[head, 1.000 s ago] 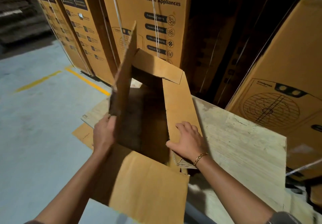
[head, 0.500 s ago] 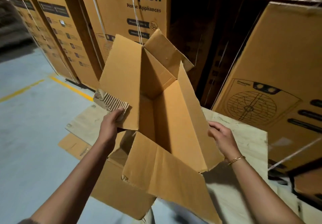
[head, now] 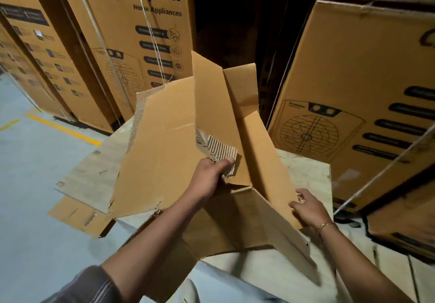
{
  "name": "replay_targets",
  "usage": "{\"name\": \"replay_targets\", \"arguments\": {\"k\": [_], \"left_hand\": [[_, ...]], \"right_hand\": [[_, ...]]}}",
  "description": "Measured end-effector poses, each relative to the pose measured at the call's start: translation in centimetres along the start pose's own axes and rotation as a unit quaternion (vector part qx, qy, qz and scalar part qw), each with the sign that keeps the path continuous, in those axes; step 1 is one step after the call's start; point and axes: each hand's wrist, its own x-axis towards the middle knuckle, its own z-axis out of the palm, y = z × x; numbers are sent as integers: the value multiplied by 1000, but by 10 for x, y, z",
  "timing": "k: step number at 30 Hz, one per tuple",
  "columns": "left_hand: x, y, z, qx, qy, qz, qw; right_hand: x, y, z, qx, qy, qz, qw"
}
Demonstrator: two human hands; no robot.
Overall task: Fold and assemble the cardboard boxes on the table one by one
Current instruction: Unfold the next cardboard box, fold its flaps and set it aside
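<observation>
Cardboard box (head: 164, 149), half-folded, centre frame.
Left hand (head: 209, 175) grips torn flap (head: 219, 147); right hand (head: 310, 208), fingers loose, touches side panel (head: 266, 161).

brown cardboard box (head: 164, 152), half-unfolded, flaps splayed, tilted over the table (head: 306, 178)

Left hand (head: 211, 173) pinching box (head: 164, 152) flap, right hand (head: 308, 209) at its side
</observation>
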Motion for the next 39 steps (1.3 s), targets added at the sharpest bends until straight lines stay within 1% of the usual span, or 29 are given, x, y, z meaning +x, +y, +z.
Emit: {"name": "replay_targets", "arguments": {"k": [3,4,5,7,9,11,14,15,16,17,19,20,21,22,23,24,25,26,27,28,29,31,33,35,39], "left_hand": [[5,-9,28,62,-29,3,998],[5,-10,37,91,-39,1,995],[6,-12,44,124,-52,9,991],[4,-16,58,183,-85,43,978],[1,-19,69,232,-136,75,960],[1,-23,74,299,-168,102,934],[4,-26,64,388,-184,171,887],[5,-27,56,419,-188,193,867],[5,-27,46,462,-185,210,842],[6,-29,35,519,-172,217,809],[10,-34,10,626,-126,196,744],[12,-38,-3,657,-103,175,726],[15,-42,-14,675,-87,153,717],[18,-46,-23,687,-76,135,709],[20,-51,-31,697,-69,123,703],[24,-56,-39,704,-62,115,698],[26,-61,-44,709,-59,113,694],[30,-65,-47,711,-59,112,691],[34,-68,-51,713,-60,114,690],[40,-70,-52,713,-62,118,688],[46,-71,-53,714,-63,122,687],[59,-73,-55,716,-66,128,683],[72,-78,-55,722,-74,130,675],[84,-85,-56,732,-84,130,664],[108,-101,-56,740,-95,128,653]], "right_hand": [[-4,-9,-8,32,-19,-54,998],[-7,-14,-12,79,-43,-53,995],[-12,-21,-17,150,-79,-47,984],[-20,-34,-28,254,-155,-34,954],[-26,-45,-40,251,-189,-43,948],[-28,-51,-48,217,-155,-37,963],[-22,-48,-55,174,-53,-46,982],[-20,-46,-55,192,-8,-55,980],[-17,-44,-55,223,39,-59,972],[-16,-43,-53,264,81,-57,959],[-18,-46,-47,329,148,-56,931],[-19,-47,-42,343,175,-62,921],[-22,-50,-39,340,200,-72,916],[-22,-52,-34,318,227,-81,917],[-24,-55,-30,269,252,-91,925],[-22,-58,-26,180,275,-105,939],[-20,-58,-21,60,294,-124,946],[-14,-57,-16,-65,304,-149,939],[-8,-58,-11,-162,295,-174,925],[-1,-61,-6,-231,267,-192,916],[5,-64,-2,-277,224,-201,913],[19,-73,9,-322,124,-198,917],[33,-79,20,-335,72,-190,920],[48,-80,31,-344,65,-176,920],[72,-80,46,-364,65,-157,916]]}}
